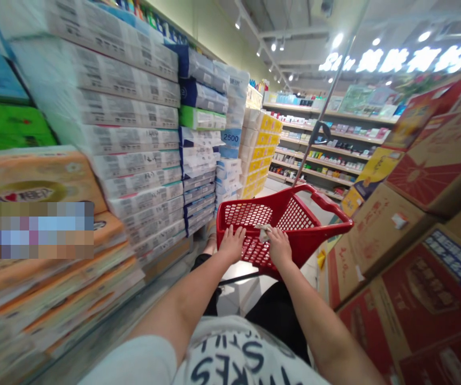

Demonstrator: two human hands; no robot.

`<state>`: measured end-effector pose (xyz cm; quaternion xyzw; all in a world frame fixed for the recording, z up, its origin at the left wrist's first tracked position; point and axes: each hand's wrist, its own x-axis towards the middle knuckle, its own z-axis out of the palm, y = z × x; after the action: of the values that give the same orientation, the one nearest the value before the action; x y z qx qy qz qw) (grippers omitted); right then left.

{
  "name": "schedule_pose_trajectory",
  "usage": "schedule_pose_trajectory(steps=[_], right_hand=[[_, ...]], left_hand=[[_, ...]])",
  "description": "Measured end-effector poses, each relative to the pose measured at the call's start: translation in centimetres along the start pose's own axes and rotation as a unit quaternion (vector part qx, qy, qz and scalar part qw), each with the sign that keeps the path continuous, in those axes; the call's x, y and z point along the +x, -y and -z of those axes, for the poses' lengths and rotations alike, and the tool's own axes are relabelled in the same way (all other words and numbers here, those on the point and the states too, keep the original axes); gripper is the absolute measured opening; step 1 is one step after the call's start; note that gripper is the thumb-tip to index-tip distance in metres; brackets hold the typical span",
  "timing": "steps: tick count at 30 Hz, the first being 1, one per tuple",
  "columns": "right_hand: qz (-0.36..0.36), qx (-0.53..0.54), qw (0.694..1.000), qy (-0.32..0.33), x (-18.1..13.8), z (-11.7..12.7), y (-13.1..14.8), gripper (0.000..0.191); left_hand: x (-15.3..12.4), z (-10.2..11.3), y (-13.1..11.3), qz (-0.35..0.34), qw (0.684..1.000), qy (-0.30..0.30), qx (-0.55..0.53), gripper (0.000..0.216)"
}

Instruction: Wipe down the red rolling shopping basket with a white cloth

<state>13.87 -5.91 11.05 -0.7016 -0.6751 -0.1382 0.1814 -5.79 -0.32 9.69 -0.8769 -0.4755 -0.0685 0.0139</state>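
Note:
A red plastic shopping basket (pixel 250 211) with lattice walls stands in front of my legs, and its inside looks bare where it shows. My left hand (pixel 232 245) lies on its near rim with the fingers stretched over the edge. At the same rim, further right, my right hand (pixel 281 247) has its fingers bent around a crumpled whitish cloth or tissue (pixel 263 232). The basket's red handle (pixel 327 206) points away to the right; neither hand is on it.
Tall stacks of wrapped paper packs (pixel 130 107) rise on the left, with orange tissue packs (pixel 33 176) nearer. Cartons (pixel 399 219) are piled along the right. Stocked shelves (pixel 335 133) stand at the back, and a slanting pole (pixel 327 107) rises behind the basket.

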Motion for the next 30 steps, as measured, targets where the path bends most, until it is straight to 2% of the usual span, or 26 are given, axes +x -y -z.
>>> schedule_pose_trajectory(steps=[3,9,14,21,25,30], right_hand=[[0.016,0.001,1.0,0.011,0.3,0.3,-0.4,0.049],[-0.007,0.005,1.0,-0.001,0.9,1.1,-1.5,0.042],[-0.019,-0.005,1.0,-0.01,0.8,0.9,-0.3,0.037],[0.042,0.02,0.999,0.01,0.7,0.0,1.1,0.044],[0.044,0.0,0.999,0.025,0.4,0.6,-0.3,0.044],[-0.015,-0.026,0.999,0.042,0.5,1.3,-2.2,0.043]], left_hand=[[-0.1,0.1,0.0,-0.003,1.0,0.005,0.004,0.076],[-0.2,0.1,-0.3,-0.009,1.0,0.004,0.0,0.075],[-0.2,0.0,-0.6,-0.012,1.0,0.006,-0.001,0.076],[0.1,-0.4,-0.4,-0.011,1.0,0.005,0.003,0.074],[-0.2,-0.3,-0.4,-0.018,1.0,0.0,-0.006,0.073],[-0.2,0.1,-0.5,-0.019,1.0,0.012,-0.002,0.077]])
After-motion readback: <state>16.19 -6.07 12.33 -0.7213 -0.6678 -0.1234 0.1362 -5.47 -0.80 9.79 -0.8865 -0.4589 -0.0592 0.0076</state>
